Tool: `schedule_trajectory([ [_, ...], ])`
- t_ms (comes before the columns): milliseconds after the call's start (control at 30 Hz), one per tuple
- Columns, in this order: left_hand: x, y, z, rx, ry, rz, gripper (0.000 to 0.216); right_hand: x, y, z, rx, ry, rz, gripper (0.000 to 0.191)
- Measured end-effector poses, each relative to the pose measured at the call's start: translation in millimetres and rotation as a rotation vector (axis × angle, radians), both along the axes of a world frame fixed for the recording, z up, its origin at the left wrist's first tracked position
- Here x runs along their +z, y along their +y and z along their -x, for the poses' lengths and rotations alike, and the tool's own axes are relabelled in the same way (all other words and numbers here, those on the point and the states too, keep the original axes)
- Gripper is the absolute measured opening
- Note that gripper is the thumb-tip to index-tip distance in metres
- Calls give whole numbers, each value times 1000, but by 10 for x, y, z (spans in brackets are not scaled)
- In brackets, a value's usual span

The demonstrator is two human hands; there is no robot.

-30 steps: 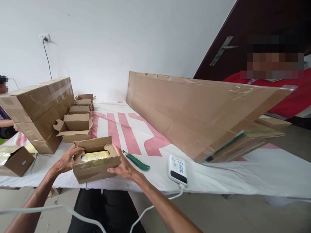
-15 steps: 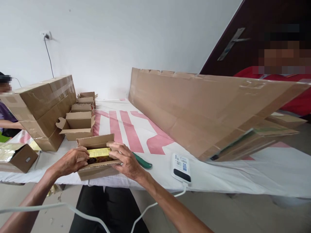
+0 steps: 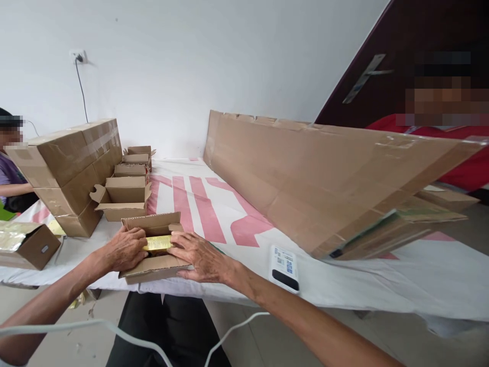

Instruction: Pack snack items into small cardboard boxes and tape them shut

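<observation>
A small cardboard box (image 3: 160, 272) with its flaps up stands at the table's near edge, in front of my lap. Inside it lies a yellow packet (image 3: 158, 242), seen only in part between my hands. My left hand (image 3: 128, 248) reaches over the box's left end, fingers bent onto the packet's left side. From the right, my right hand (image 3: 200, 257) grips the packet's other end, its thumb outside by the front flap. The green handle of a tool (image 3: 217, 248) shows just behind my right hand, mostly covered.
Several open cartons (image 3: 126, 196) line the left side beside stacked taped boxes (image 3: 76, 158). A closed carton (image 3: 32, 244) sits at far left. A tall cardboard sheet (image 3: 305, 178) stands on the right. A white device (image 3: 283, 267) lies near my right forearm. One person is at each side.
My left hand has moved right and further over the box, covering more of the packet. My right forearm has swung outward, and my right hand hides more of the green handle.
</observation>
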State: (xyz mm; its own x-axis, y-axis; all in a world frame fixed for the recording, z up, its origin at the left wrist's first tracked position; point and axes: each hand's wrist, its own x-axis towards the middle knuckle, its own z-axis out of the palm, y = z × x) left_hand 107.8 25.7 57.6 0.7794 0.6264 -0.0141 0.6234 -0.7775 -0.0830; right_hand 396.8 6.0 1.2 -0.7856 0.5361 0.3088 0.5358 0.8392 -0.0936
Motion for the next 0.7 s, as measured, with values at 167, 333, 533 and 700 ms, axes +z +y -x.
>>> schedule_trajectory([
  [167, 28, 2, 79, 7, 67, -109, 32, -15, 3, -20, -68, 31, -90, 45],
  [333, 72, -41, 149, -19, 2, -137, 22, -86, 15, -56, -153, 73, -225, 25],
  [533, 31, -25, 102, -94, -24, -34, 24, -138, -80, -147, -258, 48, -302, 16],
  [700, 48, -26, 68, -72, -19, -47, 27, -206, -123, -209, -317, 63, -226, 17],
])
